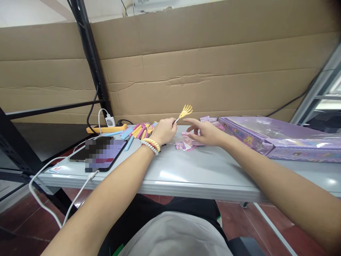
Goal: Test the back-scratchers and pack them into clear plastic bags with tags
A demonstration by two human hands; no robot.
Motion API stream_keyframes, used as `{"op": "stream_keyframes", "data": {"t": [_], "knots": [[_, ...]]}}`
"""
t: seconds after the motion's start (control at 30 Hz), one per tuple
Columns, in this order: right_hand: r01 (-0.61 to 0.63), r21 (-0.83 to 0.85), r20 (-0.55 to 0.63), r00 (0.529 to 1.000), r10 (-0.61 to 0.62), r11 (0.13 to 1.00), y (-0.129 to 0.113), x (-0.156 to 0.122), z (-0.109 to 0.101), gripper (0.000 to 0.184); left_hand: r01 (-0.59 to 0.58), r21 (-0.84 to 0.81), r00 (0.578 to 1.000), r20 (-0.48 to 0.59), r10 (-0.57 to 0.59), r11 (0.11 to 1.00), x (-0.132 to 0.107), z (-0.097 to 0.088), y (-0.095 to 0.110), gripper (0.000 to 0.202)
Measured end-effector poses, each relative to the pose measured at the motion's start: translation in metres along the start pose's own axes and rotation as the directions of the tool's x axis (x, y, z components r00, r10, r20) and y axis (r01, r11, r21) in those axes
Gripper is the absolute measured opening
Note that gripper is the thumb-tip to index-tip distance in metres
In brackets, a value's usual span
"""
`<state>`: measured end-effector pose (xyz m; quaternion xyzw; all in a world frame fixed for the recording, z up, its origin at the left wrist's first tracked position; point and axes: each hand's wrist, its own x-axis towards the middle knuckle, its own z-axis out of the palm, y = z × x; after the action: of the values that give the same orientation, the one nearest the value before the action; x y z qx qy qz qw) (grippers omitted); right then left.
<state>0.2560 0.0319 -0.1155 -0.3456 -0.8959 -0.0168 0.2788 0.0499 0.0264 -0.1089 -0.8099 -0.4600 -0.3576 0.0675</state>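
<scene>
My left hand (164, 131) is closed around a yellow hand-shaped back scratcher (185, 111), whose spread plastic fingers point up and to the right. The grip hides its handle. To the right, my right hand (204, 132) hovers with fingers apart and holds nothing that I can see. Beneath and beside it lie several small pink and purple printed cards (183, 145). Left of my left hand is a pile of back scratchers (138, 131) in blue, pink and yellow.
On the right stands a large purple box (293, 137) with a clear top. Two phones (106, 154) lie at the left, with white cables (50, 163) trailing over the table edge. A white charger (109, 121) is behind them. Cardboard (186, 64) walls the back; a black post (92, 53) rises at left.
</scene>
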Motion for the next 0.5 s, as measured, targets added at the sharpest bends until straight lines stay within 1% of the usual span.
{"op": "stream_keyframes", "data": {"t": [0.03, 0.07, 0.1, 0.2, 0.23, 0.27, 0.3, 0.37, 0.4, 0.43, 0.47, 0.5], "knots": [[0.014, 0.027, 0.013, 1.000, -0.014, 1.000, 0.000, -0.001, 0.001, 0.062, -0.042, -0.053, 0.999, 0.009, 0.042, 0.998, 0.000, 0.002, 0.000, 0.026], [0.024, 0.040, 0.036, 0.999, -0.025, 0.999, 0.000, -0.001, 0.002, 0.069, -0.073, -0.121, 0.997, 0.020, 0.075, 0.990, -0.001, 0.004, 0.000, 0.026], [0.034, 0.042, 0.057, 0.998, -0.036, 0.999, -0.001, -0.001, 0.003, 0.071, -0.092, -0.199, 0.994, 0.032, 0.101, 0.976, -0.002, 0.006, 0.001, 0.032], [0.082, 0.041, 0.058, 0.995, -0.085, 0.996, -0.002, 0.000, 0.006, 0.066, -0.093, -0.424, 0.988, 0.072, 0.135, 0.901, -0.005, 0.012, 0.002, 0.070], [0.091, 0.055, 0.035, 0.995, -0.093, 0.994, -0.002, 0.001, 0.006, 0.062, -0.078, -0.478, 0.987, 0.088, 0.136, 0.875, -0.006, 0.013, 0.003, 0.076], [0.090, 0.075, -0.002, 0.996, -0.090, 0.993, -0.002, 0.002, 0.006, 0.056, -0.061, -0.520, 0.986, 0.100, 0.132, 0.852, -0.006, 0.013, 0.003, 0.077], [0.073, 0.099, -0.053, 0.996, -0.068, 0.992, -0.002, 0.003, 0.004, 0.050, -0.040, -0.556, 0.988, 0.102, 0.116, 0.830, -0.005, 0.013, 0.003, 0.075], [-0.006, 0.171, -0.198, 0.979, 0.040, 0.985, 0.001, 0.004, -0.001, 0.040, 0.006, -0.600, 0.996, 0.072, 0.047, 0.800, -0.003, 0.010, 0.002, 0.065], [-0.045, 0.236, -0.278, 0.954, 0.112, 0.971, 0.003, 0.004, -0.005, 0.037, 0.024, -0.595, 0.999, 0.042, 0.002, 0.803, -0.002, 0.009, 0.001, 0.059], [-0.067, 0.323, -0.348, 0.919, 0.184, 0.944, 0.006, 0.004, -0.010, 0.036, 0.035, -0.566, 0.999, 0.009, -0.036, 0.824, -0.001, 0.007, -0.002, 0.053], [-0.069, 0.422, -0.400, 0.881, 0.254, 0.904, 0.009, 0.003, -0.016, 0.038, 0.039, -0.514, 0.998, -0.013, -0.053, 0.857, 0.000, 0.005, -0.004, 0.048], [-0.058, 0.522, -0.430, 0.843, 0.322, 0.851, 0.013, 0.002, -0.022, 0.041, 0.034, -0.438, 0.999, -0.010, -0.043, 0.898, 0.001, 0.004, -0.008, 0.044]]}}
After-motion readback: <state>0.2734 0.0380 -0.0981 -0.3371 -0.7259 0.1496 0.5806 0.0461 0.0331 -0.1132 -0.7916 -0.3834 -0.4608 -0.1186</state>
